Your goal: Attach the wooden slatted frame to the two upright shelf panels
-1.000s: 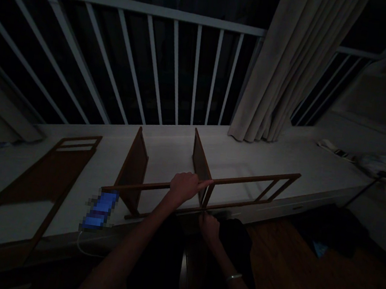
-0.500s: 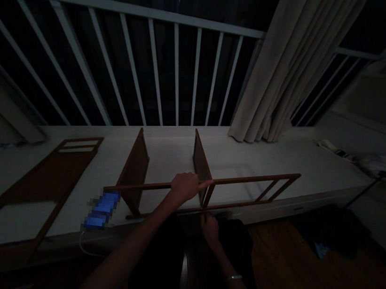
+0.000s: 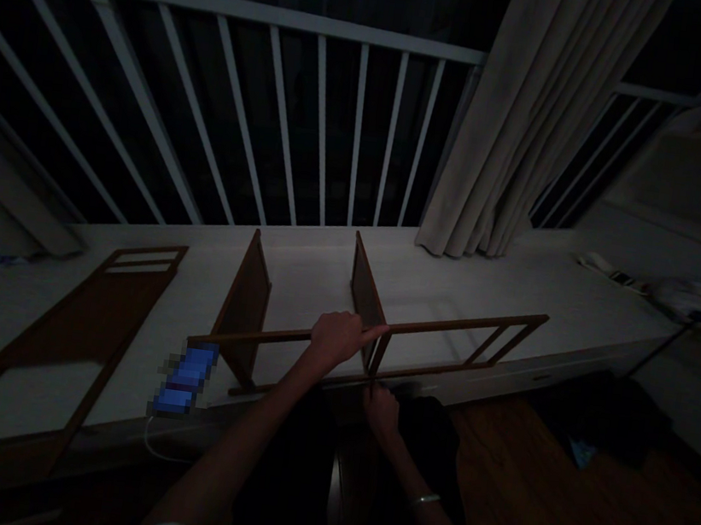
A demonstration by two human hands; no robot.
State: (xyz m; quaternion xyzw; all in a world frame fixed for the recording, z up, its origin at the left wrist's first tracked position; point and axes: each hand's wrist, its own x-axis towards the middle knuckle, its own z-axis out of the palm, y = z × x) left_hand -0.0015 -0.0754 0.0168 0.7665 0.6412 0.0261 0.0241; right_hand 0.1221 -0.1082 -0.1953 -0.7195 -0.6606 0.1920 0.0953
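A partly assembled brown wooden shelf frame (image 3: 465, 322) lies on its side on the white window ledge. Two upright panels, a left panel (image 3: 244, 309) and a right panel (image 3: 367, 295), stand between its rails. My left hand (image 3: 337, 336) is closed over the upper rail, one finger stretched along it to the right panel's corner. Just under the lower rail, at that same corner, my right hand (image 3: 381, 410) is pinched closed. Whatever its fingers hold is too dark and small to make out.
A second brown wooden frame with a panel (image 3: 85, 318) lies flat at the left. Beside it, a phone with a lit blue screen (image 3: 185, 379) rests near the ledge's edge, a white cable (image 3: 155, 446) trailing from it. White railings (image 3: 322, 130) and a curtain (image 3: 523, 130) stand behind.
Both hands keep their places on the frame. The view has shifted very slightly; nothing else visibly differs.
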